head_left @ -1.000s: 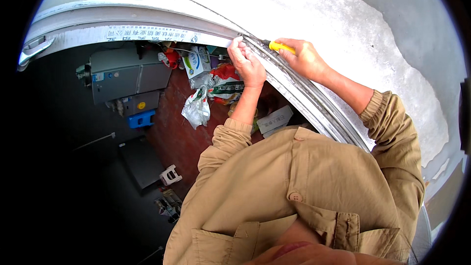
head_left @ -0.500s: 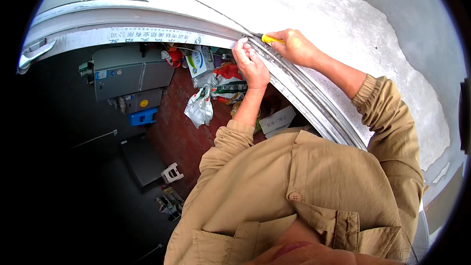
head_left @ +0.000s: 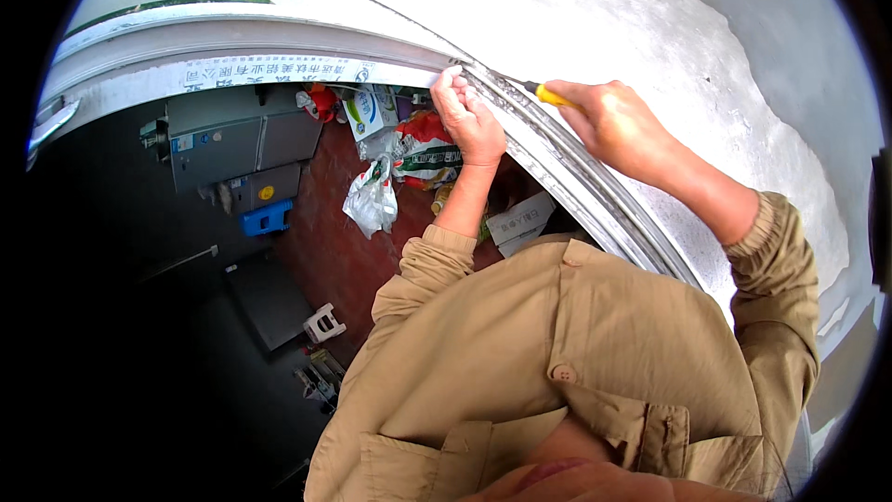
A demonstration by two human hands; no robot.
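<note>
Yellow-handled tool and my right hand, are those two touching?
Touching. The head view shows the right hand closed around the yellow-handled tool, fingers covering the back of its handle while the front of the handle and thin shaft stick out.

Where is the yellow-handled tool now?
In the head view, the yellow-handled tool is upper right of centre, in the right hand, its shaft near the metal rails.

Upper centre, the tool handle (head_left: pixel 558 96) is right of the rails (head_left: pixel 604 188). A bag (head_left: pixel 373 200) lies on the floor (head_left: pixel 321 195), centre-left.
</note>
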